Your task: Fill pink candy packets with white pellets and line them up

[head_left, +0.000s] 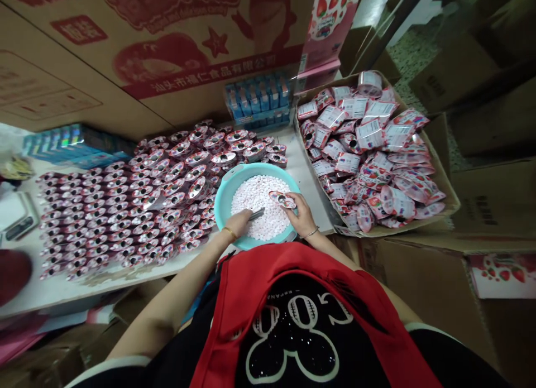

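A turquoise plastic basin (221, 194) stands in front of me, filled with small white-pink candies (263, 190). Over its left side, my left hand (239, 223) is closed around a short dark grey tool (257, 214), whose exact kind I cannot make out. At the basin's right rim, my right hand (302, 216) grips a small red and white packet (281, 199) between thumb and fingers. The packet's dark opening faces up, above the candies. To the left, many similar packets (159, 187) stand upright in tight rows with their mouths upward.
Right of the basin, a cardboard box (450, 201) holds a heap of packets (368, 148). Blue boxes (259, 97) stand behind, against large cartons (176, 47). More blue packs (75, 145) and a scale (19, 226) are at the left of the white table (125, 279).
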Tool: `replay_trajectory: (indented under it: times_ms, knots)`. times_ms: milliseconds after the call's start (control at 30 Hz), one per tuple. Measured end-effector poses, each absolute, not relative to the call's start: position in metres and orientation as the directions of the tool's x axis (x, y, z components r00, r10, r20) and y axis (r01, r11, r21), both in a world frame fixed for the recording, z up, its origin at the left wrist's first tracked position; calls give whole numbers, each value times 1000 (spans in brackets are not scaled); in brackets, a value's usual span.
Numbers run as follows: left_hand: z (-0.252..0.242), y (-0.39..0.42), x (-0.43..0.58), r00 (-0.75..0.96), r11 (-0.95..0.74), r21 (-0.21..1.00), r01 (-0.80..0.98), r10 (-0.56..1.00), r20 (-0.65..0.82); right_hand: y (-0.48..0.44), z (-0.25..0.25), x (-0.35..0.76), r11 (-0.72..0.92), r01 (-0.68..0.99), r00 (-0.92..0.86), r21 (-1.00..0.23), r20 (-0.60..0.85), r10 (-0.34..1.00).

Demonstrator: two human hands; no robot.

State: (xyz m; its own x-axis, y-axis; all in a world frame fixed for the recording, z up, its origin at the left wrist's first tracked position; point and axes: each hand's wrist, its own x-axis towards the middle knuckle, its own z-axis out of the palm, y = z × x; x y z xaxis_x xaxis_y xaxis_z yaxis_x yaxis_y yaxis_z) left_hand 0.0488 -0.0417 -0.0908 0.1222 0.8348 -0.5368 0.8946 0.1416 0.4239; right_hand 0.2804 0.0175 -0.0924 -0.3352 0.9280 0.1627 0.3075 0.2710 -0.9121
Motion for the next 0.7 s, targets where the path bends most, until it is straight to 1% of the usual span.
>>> replay_trajectory:
  times_ms: [67,133,200,267,333,400,467,500,533,600,667,700]
  knots:
    - [-106,-47,56,144,145,471,870,839,-525,19,-92,281,249,315,-307,-916,150,940]
    - [-110,-49,57,178,156,560,813,851,-494,20,-92,282,235,325,-284,-916,143,948]
    - [-103,-50,48,225,169,680,713,864,-450,22,-92,284,233,336,-276,-913,141,951]
    - [-89,-50,35,260,180,772,610,874,-410,23,-92,285,241,346,-282,-907,145,948]
    - [-69,-48,24,271,172,805,568,884,-380,22,-93,285,258,353,-303,-899,151,941]
    - [-45,-43,19,271,130,801,585,899,-344,20,-93,282,286,353,-340,-891,163,926]
    - [-20,-36,23,288,53,744,666,902,-323,17,-93,278,319,343,-389,-884,175,904]
    - [-7,-32,29,293,13,683,730,897,-330,16,-93,275,333,337,-413,-881,180,893]
    - [5,-29,37,286,-21,599,800,892,-351,14,-93,273,344,330,-434,-879,182,882]
    - [29,-24,55,235,-65,385,920,880,-413,11,-92,268,355,316,-467,-880,181,865]
    - [49,-24,71,171,-87,199,976,872,-459,9,-91,266,353,302,-483,-885,177,857]
    - [57,-25,77,153,-96,144,985,869,-470,8,-91,265,350,295,-485,-889,176,856]
